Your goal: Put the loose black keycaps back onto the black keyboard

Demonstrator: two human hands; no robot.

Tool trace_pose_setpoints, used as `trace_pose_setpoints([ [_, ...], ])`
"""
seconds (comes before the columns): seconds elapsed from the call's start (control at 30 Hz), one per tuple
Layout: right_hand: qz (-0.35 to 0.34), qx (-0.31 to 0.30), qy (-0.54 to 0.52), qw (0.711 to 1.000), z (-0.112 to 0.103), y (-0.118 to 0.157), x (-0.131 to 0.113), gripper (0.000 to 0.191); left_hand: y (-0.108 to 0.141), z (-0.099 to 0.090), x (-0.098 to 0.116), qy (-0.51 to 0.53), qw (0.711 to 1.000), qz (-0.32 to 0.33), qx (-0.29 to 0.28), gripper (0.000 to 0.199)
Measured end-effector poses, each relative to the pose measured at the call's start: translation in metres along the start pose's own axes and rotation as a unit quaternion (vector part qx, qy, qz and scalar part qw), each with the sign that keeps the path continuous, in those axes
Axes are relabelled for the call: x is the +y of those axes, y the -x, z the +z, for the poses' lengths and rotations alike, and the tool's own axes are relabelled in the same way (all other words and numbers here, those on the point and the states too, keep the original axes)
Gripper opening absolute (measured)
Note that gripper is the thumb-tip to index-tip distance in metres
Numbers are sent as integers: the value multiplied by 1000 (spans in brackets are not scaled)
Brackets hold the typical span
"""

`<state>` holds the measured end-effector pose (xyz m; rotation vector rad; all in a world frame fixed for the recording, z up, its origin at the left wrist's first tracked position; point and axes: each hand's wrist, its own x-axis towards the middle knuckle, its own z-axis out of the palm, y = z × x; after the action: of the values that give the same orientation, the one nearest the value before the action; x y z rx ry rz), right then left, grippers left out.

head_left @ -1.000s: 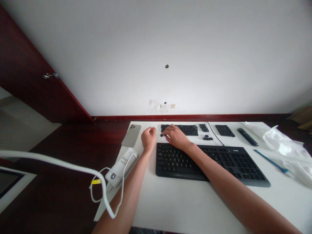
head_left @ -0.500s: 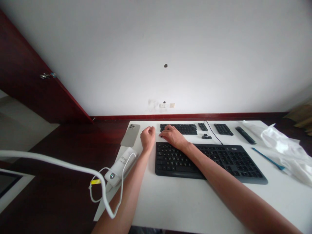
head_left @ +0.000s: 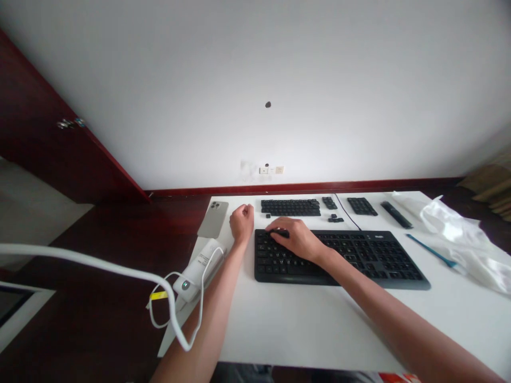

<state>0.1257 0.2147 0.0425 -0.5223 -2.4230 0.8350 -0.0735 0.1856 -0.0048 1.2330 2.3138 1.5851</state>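
Several fingertips of your right hand sit on the upper left of the black keyboard, the hand cupped rather than spread. A dark shape shows beneath them, but you cannot tell from this view whether they pinch a keycap. Just above that hand lie rows of loose black keycaps, with a single keycap off their left end; further right are a small keycap cluster and a keycap block. Your left hand is curled into a loose fist on the white desk, and you cannot tell if it holds anything. Just left of it lies a phone, and nearer you a white power bank with a white cable. Far right are a dark remote, a blue tool and a crumpled plastic bag. Beyond the desk are wall sockets, and a dark red door stands to your left.
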Motion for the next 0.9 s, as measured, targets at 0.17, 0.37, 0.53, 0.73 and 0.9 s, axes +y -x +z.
trace_pose_setpoints([
  [0.17,129,-49,-166,976,5,34,0,19,-1,1,-2,0,1000,4,3,42],
  [0.37,124,-38,-165,978,1,34,5,25,0,0,-1,-8,1000,3,-3,41],
  [0.53,79,-21,-49,995,0,35,6,15,1,-1,1,-5,1000,-3,-5,41],
  [0.73,75,-42,-31,996,-5,33,3,12,1,-1,1,0,1000,0,-9,41],
  [0.9,29,-76,6,997,-11,33,0,15,1,1,0,0,1000,9,-16,41],
])
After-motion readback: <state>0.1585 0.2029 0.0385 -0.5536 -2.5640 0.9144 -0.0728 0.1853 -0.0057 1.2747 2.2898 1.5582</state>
